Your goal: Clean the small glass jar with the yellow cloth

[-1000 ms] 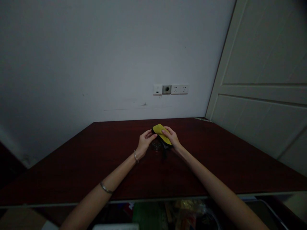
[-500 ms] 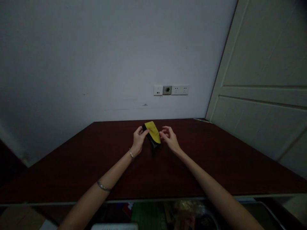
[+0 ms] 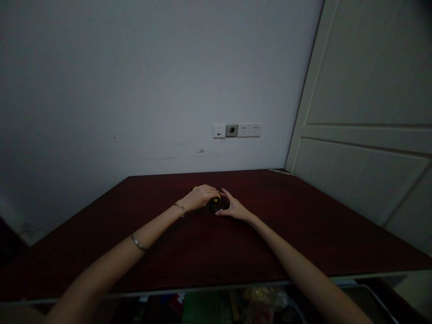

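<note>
On the dark red table [image 3: 135,225], my left hand [image 3: 200,196] lies palm down over a small yellow and black object [image 3: 216,202], covering most of it. My right hand [image 3: 232,208] rests beside it on the right, thumb and fingers curved against the object's dark side. Only a sliver of yellow and a dark rounded part show between the two hands. What the object is stays unclear in the dim light. Two bracelets [image 3: 137,243] sit on my left forearm.
A white wall with a row of sockets [image 3: 236,130] rises behind the table. A pale panelled door [image 3: 364,126] stands at the right. Below the table's front edge lie mixed packets and bags [image 3: 236,306].
The yellow and black object went from held up between both hands to down on the table. My left hand now covers it and my right hand has closed in against it.
</note>
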`<act>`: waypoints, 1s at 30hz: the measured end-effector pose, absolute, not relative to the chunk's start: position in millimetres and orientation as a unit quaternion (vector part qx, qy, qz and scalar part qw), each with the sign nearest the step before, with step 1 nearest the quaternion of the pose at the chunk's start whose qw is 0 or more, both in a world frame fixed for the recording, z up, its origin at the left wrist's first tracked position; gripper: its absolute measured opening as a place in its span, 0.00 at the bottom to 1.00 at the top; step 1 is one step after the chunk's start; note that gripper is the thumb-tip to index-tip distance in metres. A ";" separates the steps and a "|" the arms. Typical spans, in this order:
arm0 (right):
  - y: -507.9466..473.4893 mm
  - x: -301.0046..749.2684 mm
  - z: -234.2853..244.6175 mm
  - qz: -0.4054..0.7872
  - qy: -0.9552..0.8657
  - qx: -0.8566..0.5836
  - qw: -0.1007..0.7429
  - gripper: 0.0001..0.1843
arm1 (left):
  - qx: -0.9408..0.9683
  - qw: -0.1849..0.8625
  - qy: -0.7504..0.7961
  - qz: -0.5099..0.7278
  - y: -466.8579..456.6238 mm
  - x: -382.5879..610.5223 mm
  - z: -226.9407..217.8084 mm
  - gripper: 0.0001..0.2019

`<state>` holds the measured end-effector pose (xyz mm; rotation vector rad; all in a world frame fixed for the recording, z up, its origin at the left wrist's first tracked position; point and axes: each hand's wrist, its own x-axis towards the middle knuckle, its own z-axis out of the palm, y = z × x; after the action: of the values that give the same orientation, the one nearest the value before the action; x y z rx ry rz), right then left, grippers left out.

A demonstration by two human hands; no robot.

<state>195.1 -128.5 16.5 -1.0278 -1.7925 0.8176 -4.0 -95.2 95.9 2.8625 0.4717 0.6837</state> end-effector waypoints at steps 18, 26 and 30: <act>-134.3 189.4 10.9 0.275 -0.746 -0.433 0.425 0.52 | 0.975 0.003 0.190 -0.117 -101.6 34.8 116.2 0.18; -139.1 186.2 15.2 0.245 -0.752 -0.434 0.431 0.36 | 0.960 -0.006 0.226 -0.167 -104.7 44.3 125.2 0.20; -137.0 186.3 13.1 0.248 -0.751 -0.439 0.427 0.38 | 0.957 0.055 0.233 -0.163 -101.4 45.6 129.1 0.17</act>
<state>186.3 -137.0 13.1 -1.0964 -1.8753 0.6202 45.6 -101.4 129.1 2.9052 0.7087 -0.4954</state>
